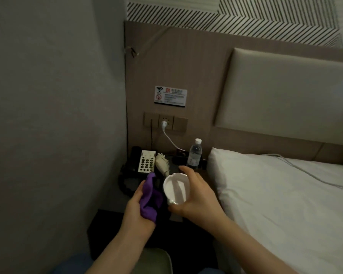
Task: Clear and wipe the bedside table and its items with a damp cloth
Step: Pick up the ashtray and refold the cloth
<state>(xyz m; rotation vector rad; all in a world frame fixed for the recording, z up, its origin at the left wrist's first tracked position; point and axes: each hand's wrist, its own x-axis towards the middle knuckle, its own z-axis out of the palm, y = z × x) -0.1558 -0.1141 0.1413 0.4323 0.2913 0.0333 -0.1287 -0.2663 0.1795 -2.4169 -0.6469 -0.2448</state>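
My left hand [135, 210] grips a bunched purple cloth [150, 198] above the front of the dark bedside table [131, 191]. My right hand [194, 196] holds a round white ashtray [175, 188] tilted on its side, its hollow facing me, close beside the cloth. On the table behind stand a black telephone with a white keypad [146, 162], a white hair dryer [162, 164] lying down, and a clear water bottle [195, 154] upright at the right rear.
The grey wall [57, 115] hems the table on the left and the bed with its white pillow [265, 186] on the right. A white cord [169, 138] runs from the wall socket down to the table. A padded headboard rises behind.
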